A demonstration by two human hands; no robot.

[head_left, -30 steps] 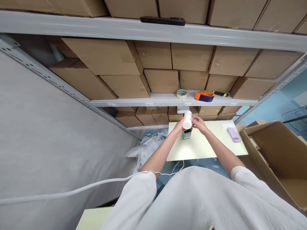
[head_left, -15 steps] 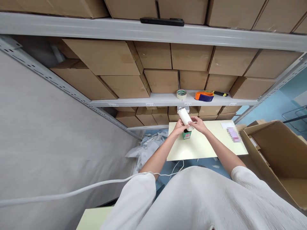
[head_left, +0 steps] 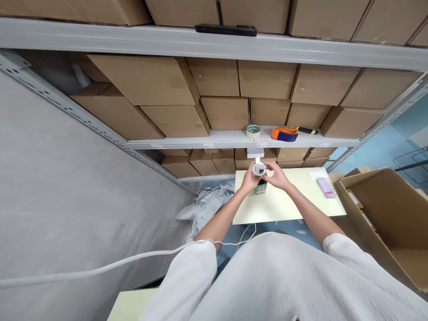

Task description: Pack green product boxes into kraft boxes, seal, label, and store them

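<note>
Both hands (head_left: 248, 180) (head_left: 277, 177) around cylinder (head_left: 258, 169), now end-on

A plain grey wall (head_left: 56, 191) fills the left side, beside a pale grey slotted-metal shelving rack (head_left: 133, 38) spanning the view. A pale yellow desk (head_left: 272, 210) stands in front, its top softly shining; the floor (head_left: 384, 149) is light blue.

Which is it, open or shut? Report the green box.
Open: the green box shows a dark hollow at its top; contents cannot be told.
</note>
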